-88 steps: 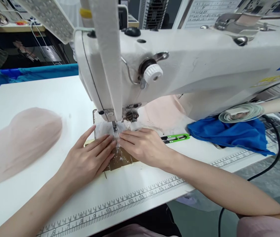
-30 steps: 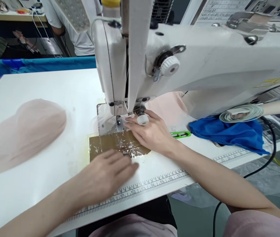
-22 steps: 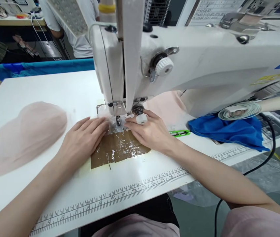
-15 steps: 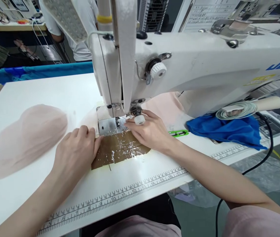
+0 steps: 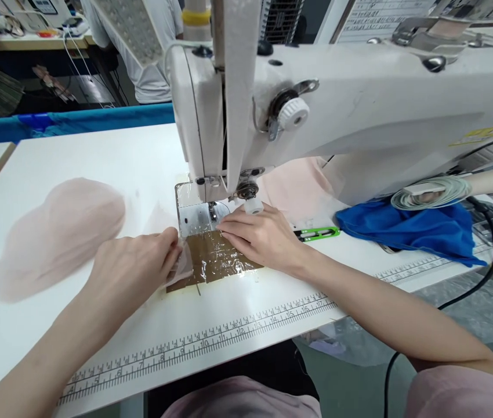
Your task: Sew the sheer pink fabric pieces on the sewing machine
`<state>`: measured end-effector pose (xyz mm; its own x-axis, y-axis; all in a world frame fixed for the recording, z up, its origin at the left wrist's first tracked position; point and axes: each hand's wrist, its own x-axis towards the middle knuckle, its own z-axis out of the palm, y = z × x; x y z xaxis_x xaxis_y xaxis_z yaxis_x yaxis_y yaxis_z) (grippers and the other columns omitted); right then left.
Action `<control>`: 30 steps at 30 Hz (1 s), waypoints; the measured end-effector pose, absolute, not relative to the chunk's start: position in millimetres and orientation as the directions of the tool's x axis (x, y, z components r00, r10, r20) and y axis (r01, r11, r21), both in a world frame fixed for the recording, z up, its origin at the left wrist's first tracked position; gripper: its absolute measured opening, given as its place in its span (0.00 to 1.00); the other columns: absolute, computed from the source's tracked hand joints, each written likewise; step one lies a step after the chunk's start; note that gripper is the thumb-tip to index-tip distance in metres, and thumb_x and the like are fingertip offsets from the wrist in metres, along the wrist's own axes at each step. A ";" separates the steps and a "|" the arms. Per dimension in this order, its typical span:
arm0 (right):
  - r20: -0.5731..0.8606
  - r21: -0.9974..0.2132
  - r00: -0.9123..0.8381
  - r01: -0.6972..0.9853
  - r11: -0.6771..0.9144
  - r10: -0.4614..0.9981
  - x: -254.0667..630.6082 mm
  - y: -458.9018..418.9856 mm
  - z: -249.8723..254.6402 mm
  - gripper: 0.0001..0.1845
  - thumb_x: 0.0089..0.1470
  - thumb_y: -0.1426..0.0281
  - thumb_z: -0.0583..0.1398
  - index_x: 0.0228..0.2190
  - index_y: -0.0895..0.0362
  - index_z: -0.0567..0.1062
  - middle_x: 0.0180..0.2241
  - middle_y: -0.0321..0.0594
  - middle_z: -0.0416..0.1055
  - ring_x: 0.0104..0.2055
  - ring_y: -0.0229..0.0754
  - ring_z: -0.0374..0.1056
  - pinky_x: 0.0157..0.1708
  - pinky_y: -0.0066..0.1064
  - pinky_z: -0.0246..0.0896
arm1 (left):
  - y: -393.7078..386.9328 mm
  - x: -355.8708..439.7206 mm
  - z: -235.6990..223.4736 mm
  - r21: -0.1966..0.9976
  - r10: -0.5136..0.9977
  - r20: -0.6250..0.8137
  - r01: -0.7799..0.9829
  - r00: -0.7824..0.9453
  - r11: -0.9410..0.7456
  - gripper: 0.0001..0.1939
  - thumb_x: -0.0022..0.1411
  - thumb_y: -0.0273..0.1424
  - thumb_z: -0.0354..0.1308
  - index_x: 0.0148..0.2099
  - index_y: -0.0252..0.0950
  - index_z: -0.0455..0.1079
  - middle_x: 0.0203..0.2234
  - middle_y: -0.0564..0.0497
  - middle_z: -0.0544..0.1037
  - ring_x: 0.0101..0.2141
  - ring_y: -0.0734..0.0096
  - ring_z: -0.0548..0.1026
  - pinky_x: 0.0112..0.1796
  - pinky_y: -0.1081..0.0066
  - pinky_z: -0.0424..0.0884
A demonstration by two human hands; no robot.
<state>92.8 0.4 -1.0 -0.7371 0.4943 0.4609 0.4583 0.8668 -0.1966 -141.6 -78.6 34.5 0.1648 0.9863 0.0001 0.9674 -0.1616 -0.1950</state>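
A white sewing machine (image 5: 307, 122) stands over the table, with its presser foot (image 5: 213, 212) above the metal plate (image 5: 192, 219). My left hand (image 5: 142, 261) is closed, pinching a small piece of sheer pale fabric (image 5: 184, 264) left of the foot. That fabric hangs over a brown taped patch (image 5: 216, 255) on the table front of the plate. Just right of the foot, my right hand (image 5: 259, 235) rests with fingertips drawn together. Whatever lies between those fingertips is too small to make out.
Sheer pink fabric (image 5: 64, 232) lies at left, and more pink fabric (image 5: 296, 188) behind my right hand. Green thread snips (image 5: 318, 233) and a blue cloth (image 5: 416, 232) lie at right. A ruler strip (image 5: 203, 342) runs along the front edge. Another person (image 5: 151, 64) stands beyond.
My left hand has lifted its fingers off the brown patch's left edge and now pinches sheer fabric there. The right hand stays beside the foot. The whole view has shifted slightly.
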 end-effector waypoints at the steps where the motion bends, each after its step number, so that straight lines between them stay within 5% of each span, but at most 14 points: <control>1: 0.453 -0.232 -0.734 0.451 0.862 0.506 92.2 0.0 -0.7 0.15 0.65 0.71 0.54 0.40 0.57 0.81 0.41 0.37 0.81 0.37 0.40 0.73 0.42 0.37 0.64 | -80.4 -140.3 35.4 -0.209 0.988 -0.006 0.966 0.153 -0.150 0.20 0.68 0.40 0.42 0.31 0.39 0.69 0.12 0.53 0.66 0.12 0.69 0.59 0.16 0.71 0.44; 7: 0.351 -0.611 -0.728 0.298 0.733 0.589 82.8 -10.4 8.5 0.16 0.58 0.57 0.62 0.34 0.58 0.80 0.34 0.40 0.79 0.36 0.40 0.72 0.37 0.33 0.64 | -90.7 -124.5 34.1 0.011 0.939 0.308 0.986 0.156 -0.167 0.18 0.68 0.41 0.49 0.28 0.39 0.69 0.11 0.57 0.67 0.13 0.72 0.61 0.17 0.73 0.47; 11: 0.204 -0.730 -0.780 0.282 0.623 0.592 79.6 -15.9 12.9 0.05 0.56 0.69 0.63 0.29 0.57 0.77 0.30 0.34 0.75 0.32 0.35 0.68 0.32 0.27 0.60 | -90.3 -114.7 37.7 0.217 0.853 0.477 0.913 0.211 -0.347 0.12 0.66 0.35 0.54 0.29 0.39 0.70 0.24 0.54 0.76 0.26 0.71 0.72 0.25 0.71 0.60; 14: 0.162 -0.808 -0.777 0.250 0.534 0.608 82.2 -14.3 13.9 0.07 0.54 0.79 0.60 0.31 0.57 0.78 0.30 0.33 0.75 0.32 0.32 0.67 0.32 0.25 0.60 | -84.7 -115.7 43.2 0.620 0.947 0.309 0.736 0.089 -0.272 0.13 0.67 0.36 0.52 0.29 0.38 0.67 0.33 0.52 0.78 0.33 0.70 0.75 0.33 0.69 0.68; 17: 0.067 -0.900 -0.731 0.249 0.358 0.679 84.8 -12.2 15.1 0.08 0.53 0.79 0.60 0.33 0.58 0.79 0.28 0.32 0.75 0.27 0.30 0.67 0.27 0.23 0.60 | -79.0 -119.9 44.5 0.907 0.998 -0.056 0.417 -0.018 0.058 0.16 0.69 0.41 0.50 0.30 0.39 0.65 0.22 0.54 0.74 0.24 0.72 0.73 0.26 0.71 0.69; 20: 0.021 -0.938 -0.697 0.234 0.255 0.717 84.7 -12.3 16.6 0.09 0.52 0.77 0.62 0.37 0.58 0.78 0.21 0.28 0.70 0.22 0.29 0.65 0.24 0.22 0.60 | -76.1 -120.7 41.3 0.938 0.978 -0.206 0.279 -0.032 0.207 0.16 0.66 0.47 0.52 0.40 0.40 0.68 0.20 0.56 0.72 0.17 0.75 0.67 0.19 0.73 0.65; 24: 0.053 -0.927 -0.659 0.248 0.283 0.750 83.0 -13.3 18.4 0.12 0.50 0.78 0.64 0.39 0.58 0.75 0.23 0.27 0.70 0.22 0.29 0.66 0.25 0.22 0.61 | -75.1 -116.7 35.9 0.853 0.982 -0.186 0.503 0.042 0.140 0.19 0.55 0.44 0.65 0.45 0.41 0.71 0.27 0.55 0.76 0.19 0.77 0.68 0.19 0.75 0.63; 30: -0.037 -0.970 -0.651 0.207 0.130 0.758 86.6 -9.9 16.5 0.10 0.53 0.76 0.64 0.39 0.59 0.74 0.31 0.32 0.76 0.17 0.26 0.64 0.20 0.22 0.62 | -73.5 -114.5 33.7 0.844 0.990 -0.123 0.533 0.073 0.066 0.09 0.61 0.37 0.54 0.37 0.39 0.72 0.28 0.52 0.78 0.20 0.76 0.68 0.19 0.75 0.61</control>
